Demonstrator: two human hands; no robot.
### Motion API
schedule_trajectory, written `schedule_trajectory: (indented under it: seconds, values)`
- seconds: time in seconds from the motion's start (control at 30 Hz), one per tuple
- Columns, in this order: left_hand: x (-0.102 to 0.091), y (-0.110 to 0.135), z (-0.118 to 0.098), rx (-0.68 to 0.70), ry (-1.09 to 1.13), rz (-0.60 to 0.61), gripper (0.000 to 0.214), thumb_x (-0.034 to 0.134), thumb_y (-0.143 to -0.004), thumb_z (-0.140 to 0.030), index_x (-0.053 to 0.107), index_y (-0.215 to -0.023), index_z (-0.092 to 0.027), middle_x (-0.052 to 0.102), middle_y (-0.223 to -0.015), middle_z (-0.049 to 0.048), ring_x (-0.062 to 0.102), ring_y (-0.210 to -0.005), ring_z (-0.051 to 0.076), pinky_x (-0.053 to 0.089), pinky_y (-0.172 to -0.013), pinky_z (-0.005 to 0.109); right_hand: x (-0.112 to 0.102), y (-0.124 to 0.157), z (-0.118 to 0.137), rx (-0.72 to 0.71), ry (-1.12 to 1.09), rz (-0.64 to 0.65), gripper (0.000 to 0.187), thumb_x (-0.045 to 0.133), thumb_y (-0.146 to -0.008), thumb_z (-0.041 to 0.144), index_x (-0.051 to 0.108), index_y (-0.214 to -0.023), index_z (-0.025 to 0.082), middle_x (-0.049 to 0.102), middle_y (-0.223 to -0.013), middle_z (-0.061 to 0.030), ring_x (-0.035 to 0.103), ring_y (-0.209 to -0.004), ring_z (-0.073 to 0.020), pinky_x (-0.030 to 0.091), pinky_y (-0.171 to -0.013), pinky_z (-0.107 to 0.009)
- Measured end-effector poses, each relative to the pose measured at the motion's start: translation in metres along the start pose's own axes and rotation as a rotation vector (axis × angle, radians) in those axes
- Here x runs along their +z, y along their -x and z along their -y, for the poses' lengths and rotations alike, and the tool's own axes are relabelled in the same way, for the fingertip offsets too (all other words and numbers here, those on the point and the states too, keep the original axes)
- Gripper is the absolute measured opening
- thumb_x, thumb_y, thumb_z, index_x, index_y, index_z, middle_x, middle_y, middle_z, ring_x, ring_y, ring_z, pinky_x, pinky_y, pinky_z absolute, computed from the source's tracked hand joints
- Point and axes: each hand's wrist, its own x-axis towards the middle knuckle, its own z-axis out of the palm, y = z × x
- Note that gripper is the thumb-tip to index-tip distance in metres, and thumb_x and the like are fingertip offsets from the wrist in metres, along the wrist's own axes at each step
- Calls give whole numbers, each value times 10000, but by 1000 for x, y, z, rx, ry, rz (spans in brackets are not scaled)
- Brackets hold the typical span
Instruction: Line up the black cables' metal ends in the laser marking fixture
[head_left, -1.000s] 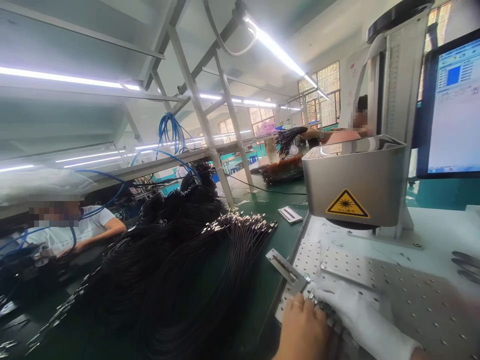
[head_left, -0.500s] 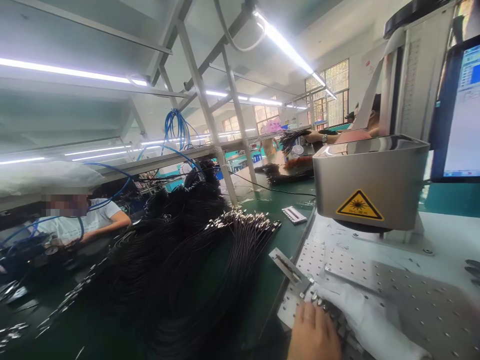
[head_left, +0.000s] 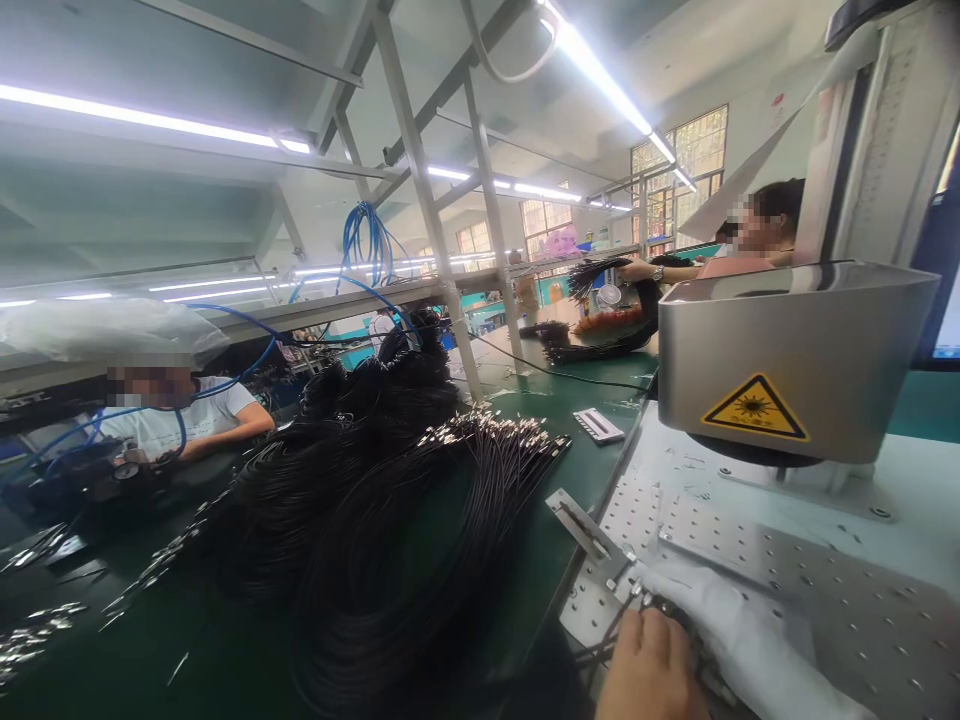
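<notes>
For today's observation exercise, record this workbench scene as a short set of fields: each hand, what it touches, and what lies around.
left hand: bare left hand, on thin cable ends at the plate's near edge
right hand: white-gloved right hand, resting on the perforated metal plate
machine: laser marking head with yellow warning label
beside: heap of black cables on the green bench
others: seated co-workers

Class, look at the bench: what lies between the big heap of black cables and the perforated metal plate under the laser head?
In the head view, a narrow slotted metal jig lies between the cable heap and the perforated plate, on the green bench.
</notes>
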Motion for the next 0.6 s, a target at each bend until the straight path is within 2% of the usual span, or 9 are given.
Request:
schedule_trajectory:
  seconds: [0.13,0.3,0.4,0.5,0.6]
  values:
    - [-10,-10,7,1,53,-2,221,450,-827,-111,619,-685,-126,496,-722,65,461,-721,183,462,-642,298,-9,1,9,51,-26,-41,474,378,-864,197,705,-1205,240,703,-1136,-42,656,-1057,-254,567,-965,-379]
    - [-12,-16,10,-154,107,-27,229,434,-804,-75,572,-634,-144,461,-626,43,445,-624,172,460,-541,295,-19,6,14,61,-29,-86,439,404,-879,250,698,-1206,249,673,-1216,-31,623,-1134,-253,531,-1014,-386]
    - [-8,-10,10,-107,105,63,204,457,-787,-71,538,-624,-165,471,-634,41,469,-612,172,478,-533,292,-21,4,15,43,6,-90,392,451,-884,302,713,-1171,246,679,-1202,-44,646,-1090,-261,535,-1005,-407]
    - [-7,-5,14,-95,105,152,150,499,-808,-94,569,-691,-156,513,-686,49,525,-650,186,529,-602,322,-21,1,18,33,53,-114,379,466,-875,317,729,-1139,246,690,-1171,-57,653,-1076,-271,546,-985,-424]
    - [-11,-5,17,-40,128,72,168,485,-826,-100,597,-709,-145,539,-681,47,547,-642,184,529,-591,310,-22,-1,22,25,53,-90,396,456,-873,289,723,-1162,247,689,-1176,-56,644,-1098,-260,539,-994,-418]
